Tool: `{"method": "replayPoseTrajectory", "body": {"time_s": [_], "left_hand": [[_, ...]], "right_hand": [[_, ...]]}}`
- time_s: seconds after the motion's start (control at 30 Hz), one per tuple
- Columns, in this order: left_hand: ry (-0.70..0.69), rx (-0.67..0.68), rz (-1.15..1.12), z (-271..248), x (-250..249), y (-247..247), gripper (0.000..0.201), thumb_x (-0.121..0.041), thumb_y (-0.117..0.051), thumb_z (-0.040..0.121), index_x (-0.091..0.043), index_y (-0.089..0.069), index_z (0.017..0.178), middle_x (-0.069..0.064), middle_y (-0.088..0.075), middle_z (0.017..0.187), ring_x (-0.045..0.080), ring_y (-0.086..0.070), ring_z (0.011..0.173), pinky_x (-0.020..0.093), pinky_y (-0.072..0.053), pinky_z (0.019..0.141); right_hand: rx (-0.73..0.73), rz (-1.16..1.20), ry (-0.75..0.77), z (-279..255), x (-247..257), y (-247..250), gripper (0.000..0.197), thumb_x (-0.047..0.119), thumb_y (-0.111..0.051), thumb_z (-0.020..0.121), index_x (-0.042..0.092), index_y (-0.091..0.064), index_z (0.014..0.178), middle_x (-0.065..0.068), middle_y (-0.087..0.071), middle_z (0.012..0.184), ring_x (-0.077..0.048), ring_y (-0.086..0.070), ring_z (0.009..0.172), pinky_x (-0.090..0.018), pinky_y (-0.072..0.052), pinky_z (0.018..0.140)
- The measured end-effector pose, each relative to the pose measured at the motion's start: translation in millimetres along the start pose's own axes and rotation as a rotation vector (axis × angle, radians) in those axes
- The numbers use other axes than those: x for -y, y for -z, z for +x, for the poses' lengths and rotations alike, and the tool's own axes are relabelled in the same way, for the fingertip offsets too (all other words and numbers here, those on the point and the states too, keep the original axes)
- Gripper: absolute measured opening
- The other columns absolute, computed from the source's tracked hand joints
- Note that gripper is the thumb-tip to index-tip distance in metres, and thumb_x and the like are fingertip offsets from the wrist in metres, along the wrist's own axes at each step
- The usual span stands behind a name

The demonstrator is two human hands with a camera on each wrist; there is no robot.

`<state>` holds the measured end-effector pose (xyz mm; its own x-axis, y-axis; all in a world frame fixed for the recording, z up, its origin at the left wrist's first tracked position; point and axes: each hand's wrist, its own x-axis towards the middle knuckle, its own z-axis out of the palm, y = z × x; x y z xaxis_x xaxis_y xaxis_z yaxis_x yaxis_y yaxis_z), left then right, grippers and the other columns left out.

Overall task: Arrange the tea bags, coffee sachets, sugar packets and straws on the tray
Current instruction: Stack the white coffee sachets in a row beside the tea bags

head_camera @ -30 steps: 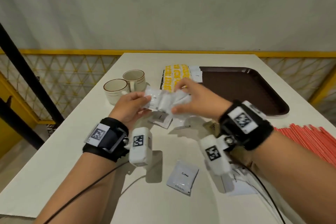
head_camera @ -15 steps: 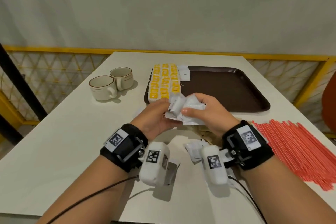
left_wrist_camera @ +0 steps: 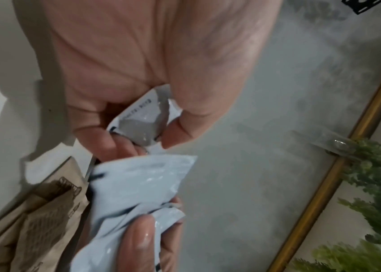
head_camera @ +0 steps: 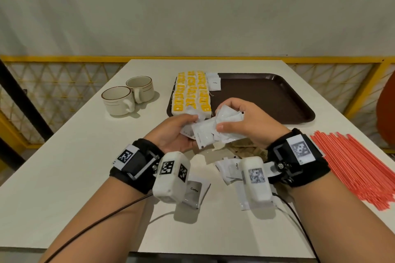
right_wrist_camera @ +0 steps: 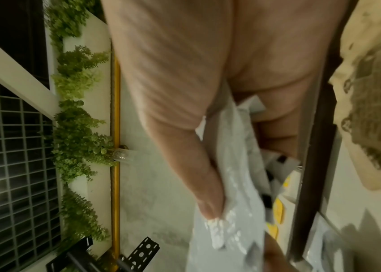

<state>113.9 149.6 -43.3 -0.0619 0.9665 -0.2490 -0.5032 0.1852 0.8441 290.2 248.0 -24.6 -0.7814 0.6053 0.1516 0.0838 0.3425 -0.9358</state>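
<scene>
Coffee sachets (head_camera: 210, 132) sit bunched between both hands above the table (head_camera: 64, 166), just short of the tray (head_camera: 267, 96). Left hand (head_camera: 173, 132) pinches one sachet; right hand (head_camera: 245, 124) curls around the bundle. Tea bags (head_camera: 191, 92) fill the tray's left side; straws (head_camera: 352, 164) lie to the right.

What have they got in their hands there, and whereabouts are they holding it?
A bunch of white coffee sachets. The left hand pinches one sachet's corner between thumb and fingers; the right hand clasps the rest of the bunch, thumb on top.
</scene>
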Motion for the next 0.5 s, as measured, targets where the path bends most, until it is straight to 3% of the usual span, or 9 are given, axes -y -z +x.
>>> {"method": "replayPoseTrajectory", "body": {"time_s": [0.1,0.13,0.2,0.27,0.37,0.5], "left_hand": [[0.098,0.085,0.063,-1,3,1,0.05,-0.042,-0.047,0.09,-0.016,-0.051,0.132,0.014,-0.061,0.123,0.029,-0.06,0.105,0.043,-0.046,0.095],[0.117,0.138,0.096,-2,4,0,0.052,-0.046,-0.048,0.088,-0.017,-0.052,0.131,0.014,-0.061,0.123,0.03,-0.06,0.106,0.042,-0.047,0.094],[0.137,0.212,0.173,-3,7,-2,0.051,-0.048,-0.055,0.087,-0.015,-0.055,0.126,0.015,-0.064,0.108,0.029,-0.061,0.092,0.036,-0.054,0.079],[0.154,0.207,0.235,-3,9,-2,0.052,-0.04,-0.064,0.083,-0.01,-0.053,0.124,0.016,-0.064,0.091,0.025,-0.063,0.079,0.032,-0.056,0.067],[0.145,0.286,0.212,-2,8,1,0.052,-0.018,-0.075,0.077,-0.001,-0.051,0.121,0.015,-0.064,0.091,0.021,-0.064,0.077,0.028,-0.056,0.065],[0.1,0.255,0.154,-4,6,1,0.025,-0.003,-0.057,0.08,0.001,-0.056,0.104,0.009,-0.066,0.081,0.017,-0.064,0.07,0.026,-0.057,0.065]], "right_hand": [[0.069,-0.13,0.005,-3,3,-2,0.022,0.012,-0.078,0.077,0.018,-0.068,0.096,0.003,-0.068,0.091,-0.008,-0.065,0.082,-0.027,-0.052,0.077],[0.078,-0.17,0.011,-3,3,-4,0.022,0.013,-0.077,0.078,0.021,-0.069,0.096,0.006,-0.069,0.091,-0.004,-0.065,0.082,-0.024,-0.051,0.077],[0.077,-0.223,0.028,-3,5,-6,0.026,0.016,-0.078,0.078,0.025,-0.069,0.1,0.009,-0.069,0.093,-0.002,-0.064,0.084,-0.021,-0.049,0.078],[0.057,-0.248,0.045,-2,3,-8,0.032,0.018,-0.079,0.077,0.023,-0.069,0.108,0.007,-0.07,0.1,-0.007,-0.065,0.09,-0.023,-0.051,0.081],[-0.051,-0.088,0.036,0,2,-10,0.032,0.01,-0.076,0.078,0.017,-0.069,0.108,0.004,-0.07,0.1,-0.007,-0.065,0.087,-0.022,-0.053,0.077],[-0.16,0.227,-0.008,0,3,-4,0.026,0.002,-0.068,0.083,0.018,-0.067,0.104,-0.004,-0.068,0.097,-0.012,-0.065,0.083,-0.024,-0.053,0.074]]}}
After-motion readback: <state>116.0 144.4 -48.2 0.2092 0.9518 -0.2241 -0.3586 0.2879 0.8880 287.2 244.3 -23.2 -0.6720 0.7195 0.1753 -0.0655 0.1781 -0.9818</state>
